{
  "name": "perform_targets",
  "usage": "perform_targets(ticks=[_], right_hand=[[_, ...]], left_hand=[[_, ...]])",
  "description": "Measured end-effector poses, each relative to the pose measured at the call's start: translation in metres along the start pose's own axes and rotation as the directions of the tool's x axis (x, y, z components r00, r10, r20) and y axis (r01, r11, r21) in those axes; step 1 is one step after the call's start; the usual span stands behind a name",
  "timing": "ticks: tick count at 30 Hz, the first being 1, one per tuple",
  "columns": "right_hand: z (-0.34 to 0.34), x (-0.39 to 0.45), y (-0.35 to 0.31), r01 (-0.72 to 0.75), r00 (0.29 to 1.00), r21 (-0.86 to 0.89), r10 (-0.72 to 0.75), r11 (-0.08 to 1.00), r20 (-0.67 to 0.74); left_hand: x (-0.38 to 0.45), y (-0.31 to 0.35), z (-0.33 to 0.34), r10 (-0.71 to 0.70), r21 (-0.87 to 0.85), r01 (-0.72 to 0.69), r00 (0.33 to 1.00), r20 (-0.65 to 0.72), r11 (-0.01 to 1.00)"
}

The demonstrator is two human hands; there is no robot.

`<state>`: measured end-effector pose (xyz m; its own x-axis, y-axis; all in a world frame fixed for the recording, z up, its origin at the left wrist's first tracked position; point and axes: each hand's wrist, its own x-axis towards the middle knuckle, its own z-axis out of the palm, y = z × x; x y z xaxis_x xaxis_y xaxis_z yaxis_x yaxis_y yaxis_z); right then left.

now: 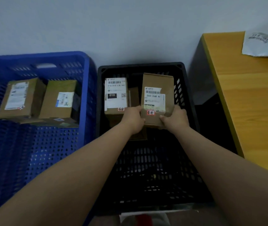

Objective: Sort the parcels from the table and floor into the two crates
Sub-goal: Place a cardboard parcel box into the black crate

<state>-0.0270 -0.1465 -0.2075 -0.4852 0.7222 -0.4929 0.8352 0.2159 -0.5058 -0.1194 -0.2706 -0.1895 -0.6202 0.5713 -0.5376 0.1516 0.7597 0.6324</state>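
Both my hands hold a brown cardboard parcel [157,85] with a white shipping label and a red-edged sticker, inside the black crate [185,88]. My left hand [134,119] grips its near left edge and my right hand [175,119] grips its near right corner. Beside it on the left, in the same crate, lies a second parcel [115,95] marked 010, with a smaller box [134,96] between them. The blue crate [87,88] to the left holds two brown parcels [21,97] [58,98] side by side on a flat box.
A wooden table [247,101] stands to the right of the black crate, with a grey mailer bag [263,43] on its far corner. A white wall runs behind both crates. The near half of each crate holds no parcels.
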Motion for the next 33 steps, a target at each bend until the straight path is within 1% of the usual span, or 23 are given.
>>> perform_targets(ticks=[5,7,10,12,14,17,20,23,25,28,31,33], right_hand=[[0.015,0.036,0.004,0.030,0.999,-0.098,-0.034,0.995,-0.040],[0.016,0.044,0.006,0.043,0.999,-0.133,-0.046,0.990,-0.019],[0.016,0.047,0.009,0.055,0.998,-0.231,-0.053,0.971,0.016],[0.017,0.045,0.011,0.101,0.995,-0.321,-0.100,0.942,0.020],[0.016,0.044,0.010,0.148,0.988,-0.432,-0.151,0.890,0.028],[0.016,0.041,0.009,0.179,0.982,-0.541,-0.181,0.822,0.049],[0.014,0.038,0.009,0.165,0.986,-0.550,-0.147,0.819,0.077],[0.011,0.033,0.010,0.157,0.987,-0.535,-0.117,0.830,0.108],[0.011,0.028,0.012,0.150,0.986,-0.507,-0.089,0.849,0.142],[0.010,0.015,0.017,0.142,0.981,-0.451,-0.063,0.881,0.185],[0.003,-0.006,0.018,0.140,0.987,-0.375,-0.097,0.916,0.130],[-0.003,-0.022,0.014,0.152,0.986,-0.375,-0.115,0.914,0.119]], left_hand=[[0.042,-0.006,0.020,0.000,0.056,0.002,0.999,-0.035,0.998],[0.053,-0.006,0.026,0.002,0.101,0.000,1.000,-0.023,0.995],[0.061,-0.007,0.036,-0.003,0.128,0.001,1.000,0.021,0.992],[0.065,-0.006,0.042,-0.004,0.142,-0.001,0.999,0.036,0.990],[0.068,-0.004,0.042,-0.008,0.167,0.002,0.999,0.033,0.986],[0.067,-0.004,0.040,0.010,0.154,-0.020,0.998,0.060,0.988],[0.064,-0.002,0.036,0.019,0.156,-0.038,0.992,0.121,0.987],[0.064,0.001,0.033,-0.032,0.227,-0.018,0.977,0.213,0.974],[0.061,0.002,0.031,-0.063,0.251,0.000,0.968,0.243,0.968],[0.049,0.005,0.029,-0.068,0.254,0.009,0.972,0.224,0.967],[0.031,0.005,0.019,-0.026,0.259,-0.018,0.985,0.168,0.966],[0.016,0.005,0.006,0.017,0.307,-0.057,0.992,0.129,0.950]])
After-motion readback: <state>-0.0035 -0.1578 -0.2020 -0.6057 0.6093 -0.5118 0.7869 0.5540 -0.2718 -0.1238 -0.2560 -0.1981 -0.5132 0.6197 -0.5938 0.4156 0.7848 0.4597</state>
